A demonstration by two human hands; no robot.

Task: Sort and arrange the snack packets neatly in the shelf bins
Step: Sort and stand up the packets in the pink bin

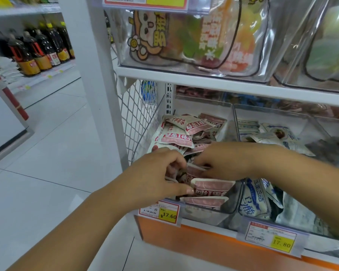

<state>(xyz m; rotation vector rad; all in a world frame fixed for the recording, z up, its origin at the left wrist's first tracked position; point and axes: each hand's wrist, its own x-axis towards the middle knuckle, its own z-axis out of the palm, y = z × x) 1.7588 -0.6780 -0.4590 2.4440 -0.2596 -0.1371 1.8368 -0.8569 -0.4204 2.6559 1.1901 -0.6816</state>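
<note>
Left hand (155, 173) fingers (172, 155) curled round pink packets (211, 186) | right hand (227, 161) seemingly pinching them | bin (200, 212) rim just below

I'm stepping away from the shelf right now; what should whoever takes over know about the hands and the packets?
Left hand: grips a bunch of pink packets in the left bin.
Right hand: fingers curl into the same bunch; the grip is hidden.
Done: the front packets stand in a row.
To do: the loose pile at the bin's back; the blue packets in the next bin lie jumbled.
</note>
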